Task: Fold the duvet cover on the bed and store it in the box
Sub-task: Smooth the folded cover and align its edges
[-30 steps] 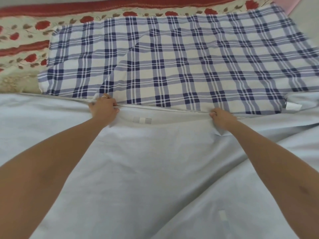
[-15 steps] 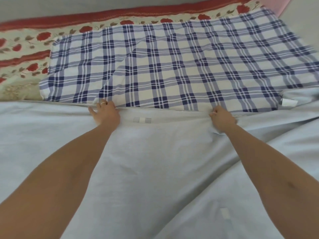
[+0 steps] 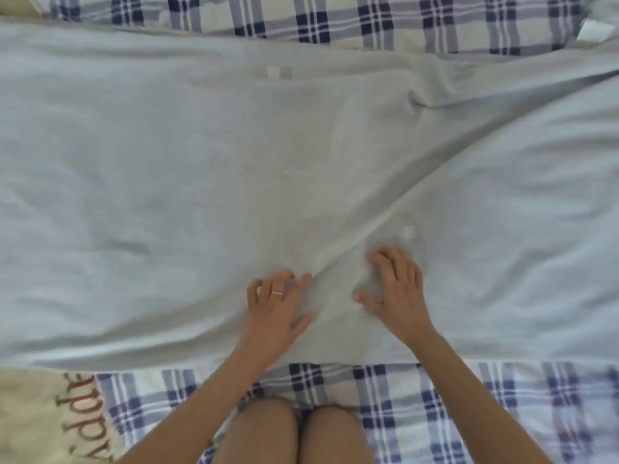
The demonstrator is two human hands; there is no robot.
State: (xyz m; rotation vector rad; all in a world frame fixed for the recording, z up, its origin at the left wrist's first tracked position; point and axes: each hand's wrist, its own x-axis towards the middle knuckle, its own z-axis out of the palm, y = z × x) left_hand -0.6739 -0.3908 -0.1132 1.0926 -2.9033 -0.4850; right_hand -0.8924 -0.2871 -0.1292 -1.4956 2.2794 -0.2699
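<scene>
The pale grey-blue duvet cover (image 3: 167,182) lies spread across the bed, filling most of the view, with a long diagonal crease running from the middle up to the right. My left hand (image 3: 276,308), wearing a ring, rests flat on the cover near its front edge with fingers spread. My right hand (image 3: 395,293) presses on the cover just to the right, fingers slightly bent, thumb out. The crease ends between the two hands. No box is in view.
A blue and white checked sheet (image 3: 502,406) shows beyond the cover's far edge and below its near edge. A cream cloth with brown lettering (image 3: 40,420) lies at the lower left. My knees (image 3: 291,433) are at the bottom centre.
Both hands let go of the cover's far edge and drew back to its near part. The view tilted down, so the near edge and my knees now show.
</scene>
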